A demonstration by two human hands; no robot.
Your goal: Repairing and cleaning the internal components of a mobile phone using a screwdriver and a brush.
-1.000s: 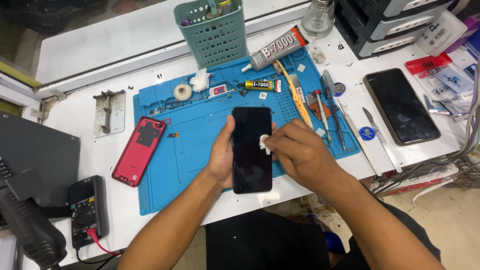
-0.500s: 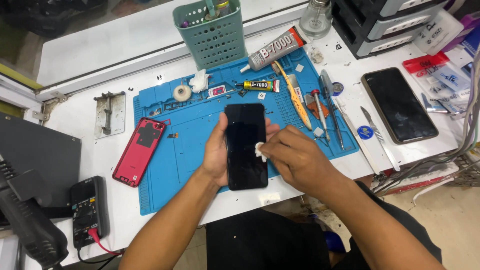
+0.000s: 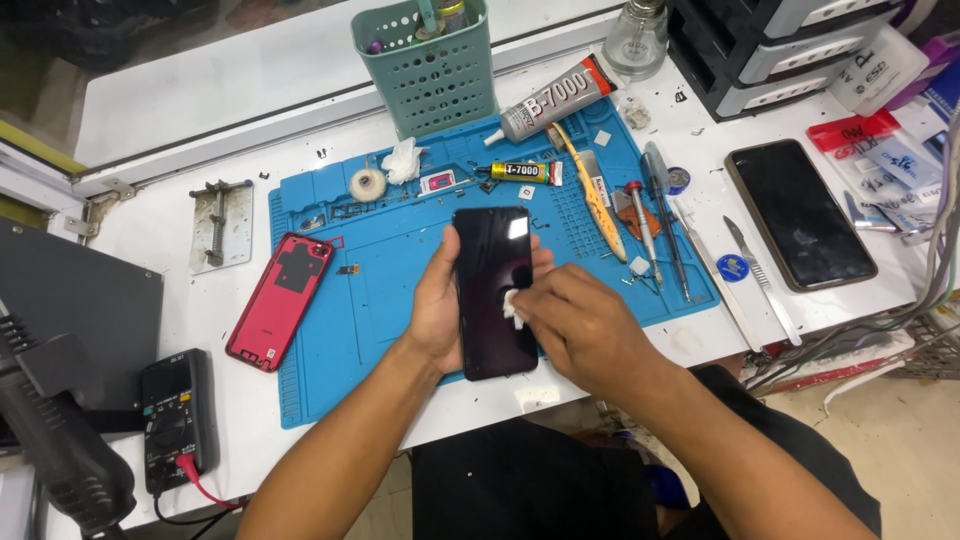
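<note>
Several tools in green basket point(image 3: 432, 75)

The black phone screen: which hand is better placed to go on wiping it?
Right. The right hand already presses a small white wad on the black phone, while the left hand grips the phone's edge.

Above the blue mat point(image 3: 400, 270): black phone point(image 3: 494, 292) cradled in left hand point(image 3: 437, 305); right hand point(image 3: 585, 325) pressing white wad point(image 3: 513, 304) against its glass.
</note>
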